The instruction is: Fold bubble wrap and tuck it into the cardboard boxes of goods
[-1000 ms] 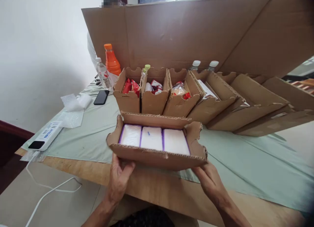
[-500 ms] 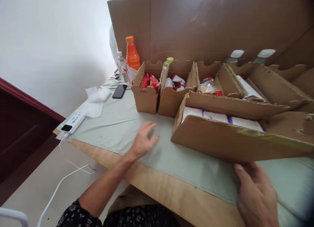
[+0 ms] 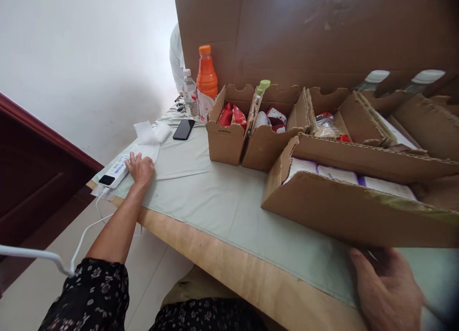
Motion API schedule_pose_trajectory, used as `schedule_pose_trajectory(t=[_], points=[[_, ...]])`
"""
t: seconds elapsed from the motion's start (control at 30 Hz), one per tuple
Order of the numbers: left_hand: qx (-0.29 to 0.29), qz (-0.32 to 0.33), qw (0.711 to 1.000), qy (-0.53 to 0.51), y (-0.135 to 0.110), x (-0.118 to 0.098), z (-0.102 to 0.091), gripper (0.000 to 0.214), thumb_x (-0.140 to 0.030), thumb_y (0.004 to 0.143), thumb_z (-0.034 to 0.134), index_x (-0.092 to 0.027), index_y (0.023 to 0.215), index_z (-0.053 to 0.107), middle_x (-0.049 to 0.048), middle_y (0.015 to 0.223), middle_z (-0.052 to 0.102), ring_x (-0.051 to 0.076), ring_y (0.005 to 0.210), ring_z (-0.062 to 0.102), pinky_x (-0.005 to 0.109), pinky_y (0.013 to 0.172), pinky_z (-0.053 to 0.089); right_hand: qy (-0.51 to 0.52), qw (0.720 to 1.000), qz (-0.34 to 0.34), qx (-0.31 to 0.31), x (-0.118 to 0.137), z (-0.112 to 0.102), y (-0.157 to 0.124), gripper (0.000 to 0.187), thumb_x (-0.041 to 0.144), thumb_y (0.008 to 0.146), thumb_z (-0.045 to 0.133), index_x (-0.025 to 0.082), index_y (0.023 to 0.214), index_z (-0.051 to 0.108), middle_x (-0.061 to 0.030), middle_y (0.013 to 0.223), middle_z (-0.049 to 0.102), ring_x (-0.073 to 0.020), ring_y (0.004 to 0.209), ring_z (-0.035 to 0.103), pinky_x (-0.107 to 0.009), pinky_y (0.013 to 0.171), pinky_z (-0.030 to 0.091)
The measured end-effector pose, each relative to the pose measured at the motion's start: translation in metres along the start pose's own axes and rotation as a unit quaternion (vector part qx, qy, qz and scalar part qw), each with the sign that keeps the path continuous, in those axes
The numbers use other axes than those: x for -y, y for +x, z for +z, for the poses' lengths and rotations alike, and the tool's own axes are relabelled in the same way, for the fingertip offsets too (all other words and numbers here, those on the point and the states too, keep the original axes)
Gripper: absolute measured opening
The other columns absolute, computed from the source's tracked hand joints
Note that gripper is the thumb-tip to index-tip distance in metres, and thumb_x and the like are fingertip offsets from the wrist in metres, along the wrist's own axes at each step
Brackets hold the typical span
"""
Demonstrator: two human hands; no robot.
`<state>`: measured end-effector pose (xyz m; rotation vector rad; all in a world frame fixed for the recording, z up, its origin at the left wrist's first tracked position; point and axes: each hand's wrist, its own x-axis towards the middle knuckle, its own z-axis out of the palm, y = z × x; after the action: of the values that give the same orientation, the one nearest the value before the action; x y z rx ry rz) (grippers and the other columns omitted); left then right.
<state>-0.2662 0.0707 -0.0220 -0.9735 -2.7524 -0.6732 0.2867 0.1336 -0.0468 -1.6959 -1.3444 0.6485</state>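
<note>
My right hand (image 3: 387, 293) grips the underside of a shallow cardboard tray (image 3: 344, 211) and holds it tilted above the table; white packets with purple edges (image 3: 337, 174) lie in a row inside it. My left hand (image 3: 140, 168) is stretched far to the left, fingers curled down on a clear plastic bag (image 3: 143, 152) right beside a white power strip (image 3: 115, 171) at the table's corner. Whether the fingers pinch the bag is unclear.
A pale green cloth (image 3: 222, 202) covers the wooden table. Behind the tray stand open cardboard boxes (image 3: 229, 140) of snacks, an orange bottle (image 3: 206, 78), a water bottle (image 3: 189, 93), a black phone (image 3: 183, 129) and a tall cardboard wall (image 3: 322, 35). White cable hangs off the left edge.
My left hand let go of the tray and reached left across the cloth to the bag beside the power strip. The tray now hangs to the right from my right hand alone.
</note>
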Motion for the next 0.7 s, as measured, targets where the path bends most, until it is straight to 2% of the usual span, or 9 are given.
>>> schedule_pose_trajectory(t=[0.1,0.2,0.37,0.43,0.5,0.57,0.6,0.63,0.7], points=[[0.016,0.011,1.0,0.005,-0.005,-0.013,-0.009,0.028,-0.012,0.088,0.048,-0.009,0.099,0.074,0.0295,0.135,0.063,0.044,0.148,0.04,0.065,0.121,0.02,0.005,1.0,0.011,-0.003,-0.004,0.0,0.004,0.03,0.05,0.069,0.07,0.038,0.096,0.064,-0.0155,0.103,0.073,-0.0356,0.094,0.069,-0.058,0.087,0.049],[0.061,0.043,0.997,-0.016,-0.04,-0.041,-0.013,0.031,-0.017,0.092,0.046,-0.012,0.105,0.074,0.0235,0.114,0.073,0.04,0.121,0.063,0.056,0.108,0.04,0.031,0.999,0.011,-0.006,-0.011,0.002,0.009,0.037,0.05,0.066,0.072,0.035,0.099,0.063,-0.0155,0.106,0.073,-0.0371,0.096,0.069,-0.059,0.092,0.049],[0.189,0.164,0.96,-0.121,-0.161,-0.115,-0.003,0.021,-0.022,0.092,0.056,-0.022,0.099,0.075,0.0108,0.099,0.08,0.028,0.093,0.074,0.038,0.086,0.053,0.037,0.999,-0.002,0.001,-0.017,0.003,0.011,0.04,0.048,0.069,0.073,0.029,0.103,0.063,-0.0184,0.108,0.072,-0.0337,0.094,0.07,-0.053,0.09,0.05],[0.245,0.213,0.928,-0.18,-0.21,-0.145,-0.003,0.021,-0.025,0.092,0.061,-0.023,0.107,0.076,0.0066,0.094,0.081,0.023,0.083,0.075,0.034,0.079,0.055,0.034,0.999,-0.014,0.006,-0.018,0.003,0.01,0.043,0.048,0.071,0.071,0.027,0.108,0.063,-0.0172,0.11,0.072,-0.0311,0.094,0.07,-0.05,0.09,0.053],[0.307,0.253,0.882,-0.25,-0.247,-0.168,-0.008,0.03,-0.032,0.091,0.067,-0.023,0.119,0.073,0.0036,0.095,0.081,0.018,0.071,0.073,0.03,0.072,0.058,0.038,0.999,-0.032,0.006,-0.021,0.003,0.008,0.05,0.05,0.073,0.068,0.024,0.115,0.063,-0.0148,0.111,0.072,-0.0295,0.095,0.07,-0.049,0.091,0.054],[0.356,0.27,0.827,-0.342,-0.264,-0.181,-0.015,0.034,-0.036,0.092,0.067,-0.022,0.122,0.072,0.0033,0.096,0.08,0.016,0.067,0.071,0.028,0.066,0.059,0.046,0.998,-0.054,0.005,-0.025,0.004,0.006,0.057,0.051,0.076,0.066,0.02,0.123,0.061,-0.013,0.112,0.071,-0.0279,0.095,0.069,-0.049,0.091,0.055],[0.357,0.266,0.81,-0.382,-0.265,-0.185,-0.016,0.033,-0.035,0.092,0.066,-0.022,0.122,0.072,0.0043,0.098,0.08,0.016,0.07,0.071,0.028,0.066,0.059,0.049,0.997,-0.061,0.006,-0.028,0.004,0.006,0.058,0.051,0.077,0.066,0.019,0.126,0.06,-0.0127,0.112,0.071,-0.0268,0.093,0.069,-0.048,0.09,0.056],[0.338,0.256,0.806,-0.414,-0.261,-0.188,-0.016,0.033,-0.034,0.093,0.064,-0.022,0.123,0.071,0.0063,0.102,0.078,0.018,0.078,0.072,0.03,0.069,0.06,0.055,0.996,-0.066,0.008,-0.03,0.005,0.005,0.059,0.051,0.079,0.066,0.018,0.128,0.06,-0.0128,0.112,0.071,-0.0258,0.092,0.069,-0.047,0.089,0.056],[0.263,0.223,0.832,-0.433,-0.246,-0.195,-0.008,0.042,-0.031,0.091,0.063,-0.02,0.131,0.067,0.0122,0.121,0.073,0.026,0.104,0.071,0.037,0.083,0.062,0.066,0.995,-0.072,0.012,-0.034,0.005,0.004,0.06,0.05,0.082,0.065,0.017,0.131,0.059,-0.0137,0.114,0.071,-0.0249,0.092,0.069,-0.046,0.089,0.056]])
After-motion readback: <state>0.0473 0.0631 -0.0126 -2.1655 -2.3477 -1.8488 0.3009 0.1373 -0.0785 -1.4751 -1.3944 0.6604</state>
